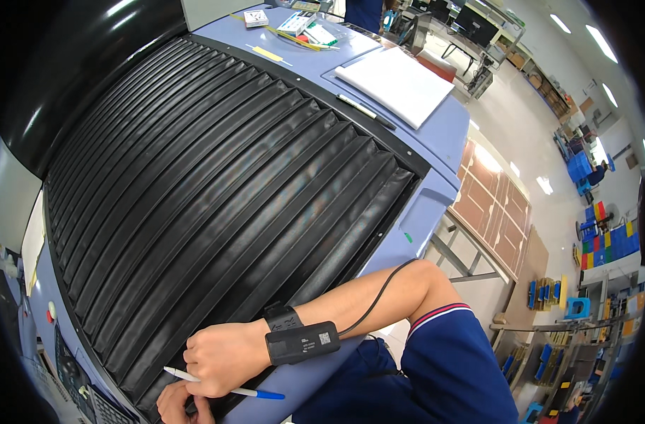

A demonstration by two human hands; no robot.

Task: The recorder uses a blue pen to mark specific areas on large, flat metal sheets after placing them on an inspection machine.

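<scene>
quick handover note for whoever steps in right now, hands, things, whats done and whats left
Right hand: closed grip on a white pen with a blue cap, resting on the lower edge of the black ribbed bellows cover.
Left hand: mostly out of frame at the bottom edge, just below the right hand; its grip cannot be told.
On the blue machine top: a white paper pad, a black pen.
Done: pen is in hand.
Left: no writing shows; the pad lies untouched.
</scene>
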